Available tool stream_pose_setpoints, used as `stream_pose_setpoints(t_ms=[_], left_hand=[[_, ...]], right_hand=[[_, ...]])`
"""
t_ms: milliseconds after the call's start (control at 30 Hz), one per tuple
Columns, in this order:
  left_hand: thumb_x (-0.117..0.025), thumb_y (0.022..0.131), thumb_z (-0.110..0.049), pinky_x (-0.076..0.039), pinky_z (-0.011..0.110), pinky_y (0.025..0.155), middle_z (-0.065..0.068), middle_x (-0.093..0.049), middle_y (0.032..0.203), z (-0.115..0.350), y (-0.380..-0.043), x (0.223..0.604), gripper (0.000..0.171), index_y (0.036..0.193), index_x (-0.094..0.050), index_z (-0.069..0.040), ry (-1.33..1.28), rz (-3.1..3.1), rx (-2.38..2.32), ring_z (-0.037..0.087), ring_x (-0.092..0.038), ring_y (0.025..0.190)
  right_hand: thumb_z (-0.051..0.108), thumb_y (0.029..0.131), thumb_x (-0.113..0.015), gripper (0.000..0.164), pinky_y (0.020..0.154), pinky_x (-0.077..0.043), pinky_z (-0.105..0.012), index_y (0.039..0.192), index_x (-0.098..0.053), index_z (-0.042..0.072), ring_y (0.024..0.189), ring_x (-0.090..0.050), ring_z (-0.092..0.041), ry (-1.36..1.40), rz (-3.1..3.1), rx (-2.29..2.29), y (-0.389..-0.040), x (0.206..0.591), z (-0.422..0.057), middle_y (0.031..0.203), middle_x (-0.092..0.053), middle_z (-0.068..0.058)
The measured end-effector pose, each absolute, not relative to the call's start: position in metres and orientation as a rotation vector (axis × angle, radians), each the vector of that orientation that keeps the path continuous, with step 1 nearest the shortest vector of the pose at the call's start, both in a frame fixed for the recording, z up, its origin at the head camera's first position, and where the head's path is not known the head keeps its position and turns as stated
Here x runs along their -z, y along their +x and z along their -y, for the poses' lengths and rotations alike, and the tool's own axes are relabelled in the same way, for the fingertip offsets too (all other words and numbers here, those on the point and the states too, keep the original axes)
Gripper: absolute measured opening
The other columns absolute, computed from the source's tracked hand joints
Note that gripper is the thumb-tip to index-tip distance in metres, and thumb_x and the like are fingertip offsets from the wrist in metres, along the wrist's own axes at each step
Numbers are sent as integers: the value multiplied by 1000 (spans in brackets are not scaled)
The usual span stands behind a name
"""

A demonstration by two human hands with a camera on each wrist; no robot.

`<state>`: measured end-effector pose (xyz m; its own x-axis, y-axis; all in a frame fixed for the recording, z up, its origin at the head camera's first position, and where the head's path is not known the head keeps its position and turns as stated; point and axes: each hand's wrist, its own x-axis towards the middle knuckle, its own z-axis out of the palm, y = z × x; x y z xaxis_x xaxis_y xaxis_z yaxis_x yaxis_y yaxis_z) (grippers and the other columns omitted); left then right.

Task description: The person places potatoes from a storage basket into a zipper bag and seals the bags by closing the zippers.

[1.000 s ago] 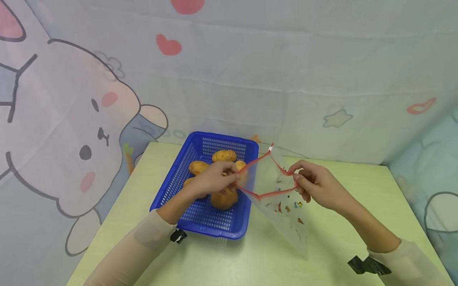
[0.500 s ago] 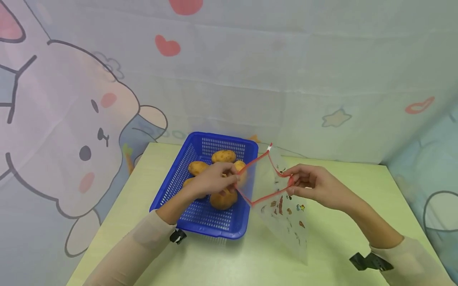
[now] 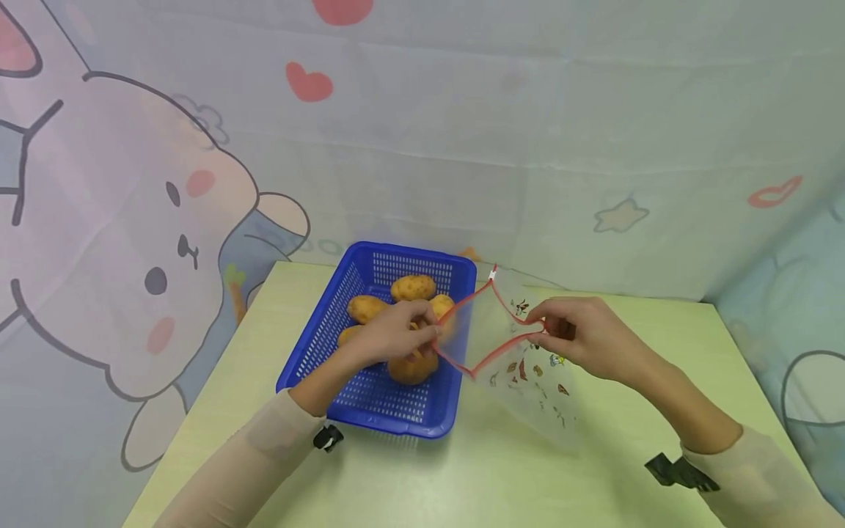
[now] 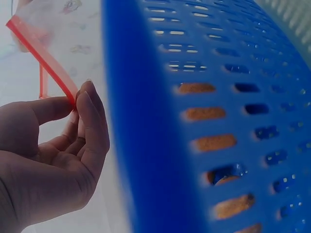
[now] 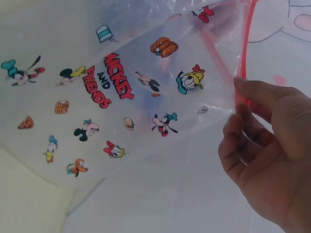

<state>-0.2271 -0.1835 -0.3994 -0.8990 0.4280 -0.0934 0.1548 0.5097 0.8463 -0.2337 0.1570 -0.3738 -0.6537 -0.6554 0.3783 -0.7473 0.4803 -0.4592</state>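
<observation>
A clear zip bag point(image 3: 528, 389) with red edging and cartoon prints hangs between my hands, its mouth spread into a diamond. My left hand point(image 3: 399, 330) pinches the left side of the red rim over the basket. On the right, my right hand point(image 3: 584, 337) pinches the opposite side of the rim between thumb and fingers. A white slider point(image 3: 492, 274) sits at the far corner of the mouth. Below my left hand, several potatoes point(image 3: 412, 287) lie in a blue plastic basket point(image 3: 376, 422). The right wrist view shows the bag's printed face point(image 5: 107, 116) hanging down.
The basket stands at the left of a pale green table point(image 3: 634, 440). Behind the table hangs a cartoon-printed cloth point(image 3: 429, 161), which also covers both sides. Black wrist straps point(image 3: 680, 473) cross both sleeves.
My right hand has shifted its hold along the red rim. The bag's mouth has changed shape and its lower end has swung up and right. My left hand has stayed in place.
</observation>
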Motion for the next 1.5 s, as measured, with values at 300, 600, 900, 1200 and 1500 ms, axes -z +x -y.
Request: stream_pose_setpoints(t_ms=[300, 600, 900, 1200, 1500], left_hand=[[-65, 105, -20, -61, 37, 74, 9, -72, 103, 193, -235, 392, 17, 114, -71, -6, 549, -2627, -1288, 28, -71, 91], [-78, 96, -15, -50, 50, 110, 16, -58, 146, 192, -257, 384, 55, 145, -56, -4, 697, -2748, -1100, 34, -55, 135], [-86, 91, -27, -39, 52, 120, 19, -37, 164, 186, -284, 393, 90, 163, -36, -9, 749, -2752, -781, 37, -40, 149], [-86, 90, -23, -38, 48, 121, 12, -40, 165, 195, -296, 407, 87, 162, -39, -8, 743, -2668, -926, 34, -43, 149], [-87, 85, -29, -44, 52, 115, 21, -42, 157, 194, -294, 420, 92, 161, -40, -7, 743, -2685, -719, 37, -47, 140]], right_hand=[[7, 89, -86, 19, 72, -53, -27, 106, -80, 13, 89, -62, -7, 1287, 2450, -809, -241, 382, -153, 101, -63, 10], [5, 88, -85, 20, 70, -53, -26, 104, -77, 13, 88, -60, -4, 1280, 2445, -795, -242, 384, -156, 101, -65, 11], [7, 88, -86, 20, 71, -54, -29, 105, -76, 12, 88, -60, -5, 1285, 2449, -779, -243, 384, -153, 101, -64, 12], [8, 90, -85, 19, 73, -55, -29, 106, -75, 12, 89, -60, -5, 1289, 2447, -790, -243, 385, -149, 100, -66, 7], [7, 89, -85, 19, 73, -55, -29, 106, -76, 10, 88, -62, -9, 1282, 2444, -803, -241, 385, -150, 101, -66, 7]])
